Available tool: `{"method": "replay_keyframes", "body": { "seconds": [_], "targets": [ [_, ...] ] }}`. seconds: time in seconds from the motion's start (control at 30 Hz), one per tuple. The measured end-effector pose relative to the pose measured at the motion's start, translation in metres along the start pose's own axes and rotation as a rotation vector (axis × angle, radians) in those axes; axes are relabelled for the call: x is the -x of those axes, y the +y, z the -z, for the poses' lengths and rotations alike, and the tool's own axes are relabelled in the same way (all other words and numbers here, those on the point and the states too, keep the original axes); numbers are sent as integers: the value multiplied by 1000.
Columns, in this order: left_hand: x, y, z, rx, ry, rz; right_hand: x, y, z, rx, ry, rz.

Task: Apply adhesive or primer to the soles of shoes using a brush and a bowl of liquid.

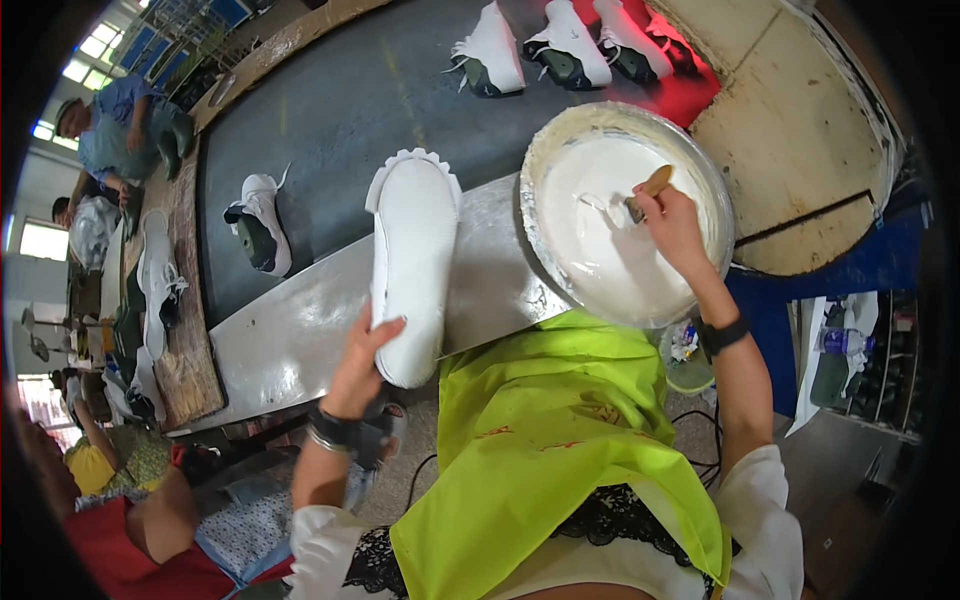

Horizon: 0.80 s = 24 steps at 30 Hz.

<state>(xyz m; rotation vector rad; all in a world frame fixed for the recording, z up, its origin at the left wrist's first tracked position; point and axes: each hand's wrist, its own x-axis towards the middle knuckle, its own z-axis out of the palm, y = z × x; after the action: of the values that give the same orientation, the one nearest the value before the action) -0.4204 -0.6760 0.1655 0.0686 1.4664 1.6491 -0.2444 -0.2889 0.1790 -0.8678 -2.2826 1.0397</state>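
My left hand is closed round the heel end of a white shoe, its pale underside turned up and its scalloped toe edge pointing away from me. Below my right hand is a wide basin, its rim crusted with dried white. Pinched in that hand is a brush with a short wooden handle. The brush's lower end reaches down to the white liquid in the basin; its bristles are hard to make out.
Behind the metal edge runs a dark conveyor belt. One white and dark-green shoe lies on it at left; several more, including a white shoe, stand at the far right under red light. Other people sit along the left side.
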Motion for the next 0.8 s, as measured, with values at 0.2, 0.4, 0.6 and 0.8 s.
{"method": "replay_keyframes", "body": {
  "seconds": [0.2,0.4,0.6,0.8],
  "targets": [
    [27,-81,-50,339,-109,-13,7,-63,-38,-382,8,117],
    [26,-78,-61,286,-156,-90,8,-122,-106,-497,-84,192],
    [25,-90,-66,64,-88,-165,34,-131,-116,-238,-399,104],
    [21,-82,-68,54,-93,-188,-31,-102,-115,-288,-69,143]
  ]
}}
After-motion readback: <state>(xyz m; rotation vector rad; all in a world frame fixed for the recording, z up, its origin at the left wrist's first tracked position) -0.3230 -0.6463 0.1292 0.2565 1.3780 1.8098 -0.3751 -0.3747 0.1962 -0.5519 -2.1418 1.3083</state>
